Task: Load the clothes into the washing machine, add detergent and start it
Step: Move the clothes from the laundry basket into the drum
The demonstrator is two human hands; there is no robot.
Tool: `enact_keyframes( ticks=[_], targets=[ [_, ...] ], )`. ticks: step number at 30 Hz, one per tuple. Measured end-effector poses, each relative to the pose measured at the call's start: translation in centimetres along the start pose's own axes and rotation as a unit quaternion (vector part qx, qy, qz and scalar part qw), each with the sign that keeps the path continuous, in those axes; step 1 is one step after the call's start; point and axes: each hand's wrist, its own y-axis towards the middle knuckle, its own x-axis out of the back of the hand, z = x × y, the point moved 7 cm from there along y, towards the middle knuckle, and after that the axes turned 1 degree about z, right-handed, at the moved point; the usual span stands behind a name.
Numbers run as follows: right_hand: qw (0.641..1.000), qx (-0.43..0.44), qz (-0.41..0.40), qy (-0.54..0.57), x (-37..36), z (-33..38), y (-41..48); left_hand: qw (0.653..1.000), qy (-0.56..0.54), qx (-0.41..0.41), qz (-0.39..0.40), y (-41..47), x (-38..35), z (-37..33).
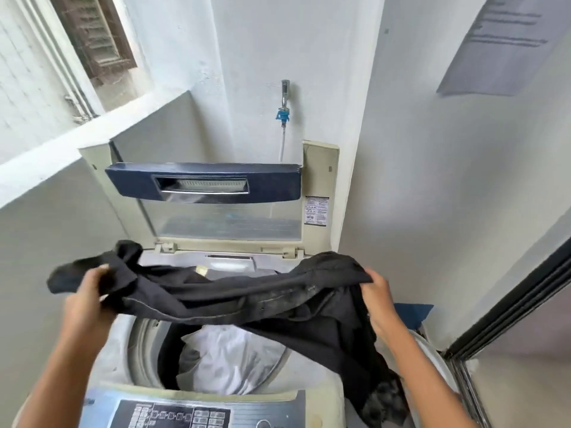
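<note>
While both hands hold it up, the black garment (pixel 247 301) hangs stretched from side to side above the open top of the washing machine (pixel 182 259).

1. Left hand (pixel 85 299): fingers curled tightly round the bunched left end of the garment. A loose flap of cloth sticks out past the hand to the left.
2. Right hand (pixel 378 301): fingers and thumb clamped on the right end of the garment, with the thumb lying over the cloth.
3. Garment position: the middle section sags over the drum (pixel 145 350) opening without resting in it. The right section droops lower and covers the front right corner of the machine, beside the control panel (pixel 173 412).
4. Drum contents: white clothes (pixel 228 356) lie inside, directly below the garment.
5. Lid (pixel 202 183): raised and folded back against the wall, its dark blue handle panel facing forward. A printed label (pixel 316 210) sits on the right side of the lid frame.
6. Water supply: a metal tap (pixel 285 94) is fixed to the wall above the machine. A white hose (pixel 281 146) runs down from its blue connector and passes behind the lid.
7. Surroundings: a brown shuttered window (pixel 95 35) is at upper left, and a dark door frame (pixel 509 304) is at right.
</note>
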Motion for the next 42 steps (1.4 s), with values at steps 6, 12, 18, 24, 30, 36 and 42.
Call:
enact_keyframes(
  ticks=[6, 12, 18, 24, 30, 36, 42],
  targets=[
    [0.983, 0.132, 0.1, -0.079, -7.8, 8.0, -0.9, 0.95, 0.264, 0.102, 0.13, -4.6, -4.4, 5.3],
    [0.926, 0.196, 0.265, -0.183, -16.7, 9.6, -3.9, 0.891, 0.253, -0.06, 0.372, -9.3, -14.4, 4.9],
    [0.916, 0.157, 0.358, -0.096, -15.5, 10.2, -4.5, 0.987, 0.127, -0.03, 0.091, -5.9, -9.5, 1.3],
    [0.863, 0.056, 0.38, -0.328, -11.3, 3.7, -1.7, 0.997, 0.082, 0.005, 0.004, -3.9, -4.9, 0.3],
    [0.718, 0.078, 0.254, -0.643, -8.1, -2.7, 0.2, 0.998, 0.035, 0.044, -0.015, -3.0, -2.3, 1.2],
    [0.889, 0.071, 0.142, -0.43, -8.5, -0.6, 1.2, 0.995, 0.048, 0.039, -0.08, -1.5, 0.6, 1.3],
    [0.943, 0.072, 0.303, -0.115, -16.6, 7.5, -1.9, 0.987, 0.135, 0.059, -0.068, -0.2, 2.9, 2.9]
  ],
)
